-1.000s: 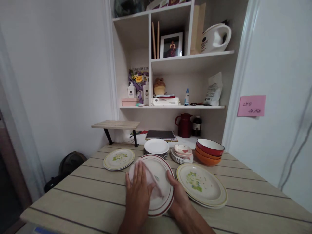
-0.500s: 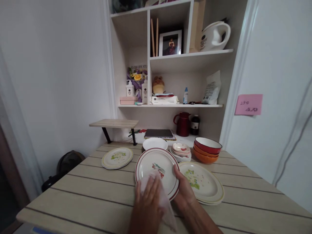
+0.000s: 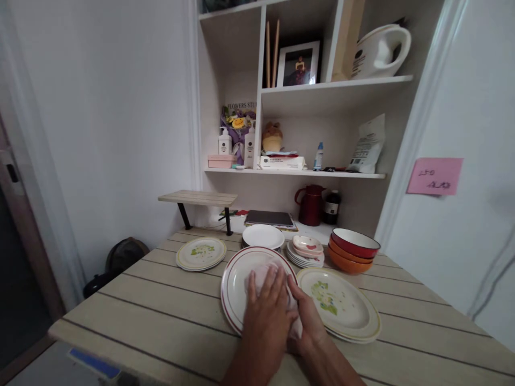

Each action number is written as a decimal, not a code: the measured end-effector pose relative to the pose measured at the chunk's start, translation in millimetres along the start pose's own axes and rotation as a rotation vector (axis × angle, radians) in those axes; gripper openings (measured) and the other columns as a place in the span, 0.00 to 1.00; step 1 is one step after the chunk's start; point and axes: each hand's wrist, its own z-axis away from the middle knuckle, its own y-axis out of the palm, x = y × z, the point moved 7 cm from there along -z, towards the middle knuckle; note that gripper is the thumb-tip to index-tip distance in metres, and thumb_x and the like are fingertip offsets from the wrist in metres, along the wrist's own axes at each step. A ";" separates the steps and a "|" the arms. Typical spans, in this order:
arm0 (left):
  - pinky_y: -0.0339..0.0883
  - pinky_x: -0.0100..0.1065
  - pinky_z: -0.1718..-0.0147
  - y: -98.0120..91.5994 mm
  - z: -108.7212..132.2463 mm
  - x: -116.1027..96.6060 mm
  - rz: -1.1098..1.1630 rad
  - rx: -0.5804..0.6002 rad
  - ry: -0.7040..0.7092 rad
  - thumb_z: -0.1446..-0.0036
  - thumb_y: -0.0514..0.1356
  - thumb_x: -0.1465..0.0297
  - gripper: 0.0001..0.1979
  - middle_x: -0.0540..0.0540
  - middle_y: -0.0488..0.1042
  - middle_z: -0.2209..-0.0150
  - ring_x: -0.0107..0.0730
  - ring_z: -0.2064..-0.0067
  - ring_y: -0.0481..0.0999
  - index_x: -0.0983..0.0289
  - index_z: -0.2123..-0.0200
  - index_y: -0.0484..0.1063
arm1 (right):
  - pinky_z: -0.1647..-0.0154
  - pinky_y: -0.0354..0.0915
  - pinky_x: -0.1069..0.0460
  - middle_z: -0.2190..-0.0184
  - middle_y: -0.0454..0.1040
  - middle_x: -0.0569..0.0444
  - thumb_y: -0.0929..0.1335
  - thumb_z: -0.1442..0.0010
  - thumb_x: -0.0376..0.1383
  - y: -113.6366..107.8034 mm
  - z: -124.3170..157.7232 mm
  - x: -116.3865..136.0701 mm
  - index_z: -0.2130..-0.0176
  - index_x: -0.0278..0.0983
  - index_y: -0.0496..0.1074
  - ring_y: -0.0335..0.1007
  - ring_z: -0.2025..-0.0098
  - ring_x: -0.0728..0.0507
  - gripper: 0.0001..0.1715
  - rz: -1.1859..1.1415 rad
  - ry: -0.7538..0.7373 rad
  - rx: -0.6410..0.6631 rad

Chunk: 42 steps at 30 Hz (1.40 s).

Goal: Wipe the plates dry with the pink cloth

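Note:
A white plate with dark red rim lines (image 3: 232, 292) is tilted up in front of me, held at its right edge by my right hand (image 3: 309, 319), thumb on the rim. My left hand (image 3: 267, 308) presses a pale pink cloth (image 3: 268, 269) flat against the plate's face, fingers stretched over it. Part of the cloth hangs out between the two hands. The plate's printed picture is covered by the cloth and hand. Just right of my right hand lie stacked oval plates with a green floral print (image 3: 348, 305).
Behind the held plate are white plates (image 3: 263, 236) and small dishes (image 3: 308, 245). Red and orange bowls (image 3: 354, 249) are stacked at the back right; floral plates (image 3: 201, 253) lie at the left. A small raised stand (image 3: 197, 198) and a shelf unit (image 3: 322, 174) border the table.
My left hand and the cloth have slid up and right across the plate, covering its printed picture. The camera view has turned slightly left.

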 end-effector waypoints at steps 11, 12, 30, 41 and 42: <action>0.48 0.61 0.37 -13.2 25.4 73.7 -0.110 -0.019 -0.289 0.34 0.46 0.67 0.31 0.62 0.54 0.32 0.44 0.31 0.52 0.66 0.31 0.40 | 0.40 0.62 0.39 0.53 0.79 0.38 0.62 0.34 0.45 21.0 -0.9 -8.4 0.44 0.26 0.70 0.73 0.46 0.37 0.29 0.019 -0.058 0.105; 0.47 0.63 0.37 -13.8 16.3 80.2 -0.113 -0.006 -0.330 0.34 0.46 0.66 0.31 0.63 0.53 0.32 0.45 0.30 0.51 0.67 0.31 0.40 | 0.40 0.62 0.39 0.52 0.79 0.38 0.61 0.34 0.45 23.1 -1.3 -14.3 0.44 0.26 0.69 0.73 0.46 0.37 0.29 0.019 -0.028 0.116; 0.47 0.56 0.36 -12.9 51.4 69.4 -0.144 -0.065 -0.122 0.35 0.49 0.66 0.31 0.57 0.59 0.33 0.42 0.31 0.54 0.61 0.31 0.44 | 0.39 0.61 0.38 0.53 0.79 0.37 0.62 0.35 0.44 22.5 -1.6 1.9 0.46 0.26 0.71 0.72 0.45 0.37 0.28 0.023 -0.113 0.120; 0.49 0.59 0.35 -6.2 -1.3 -1.0 0.010 0.017 0.057 0.37 0.51 0.64 0.30 0.48 0.51 0.31 0.37 0.29 0.46 0.58 0.32 0.49 | 0.41 0.64 0.41 0.58 0.82 0.45 0.65 0.36 0.45 5.3 3.9 2.8 0.54 0.33 0.77 0.75 0.48 0.39 0.21 -0.025 -0.032 0.043; 0.51 0.57 0.35 -6.2 5.7 -9.5 0.013 0.012 0.098 0.37 0.51 0.64 0.30 0.47 0.51 0.31 0.36 0.29 0.46 0.58 0.33 0.50 | 0.42 0.65 0.41 0.60 0.82 0.44 0.65 0.37 0.47 2.5 5.2 6.7 0.56 0.32 0.78 0.75 0.49 0.38 0.23 -0.021 -0.021 0.016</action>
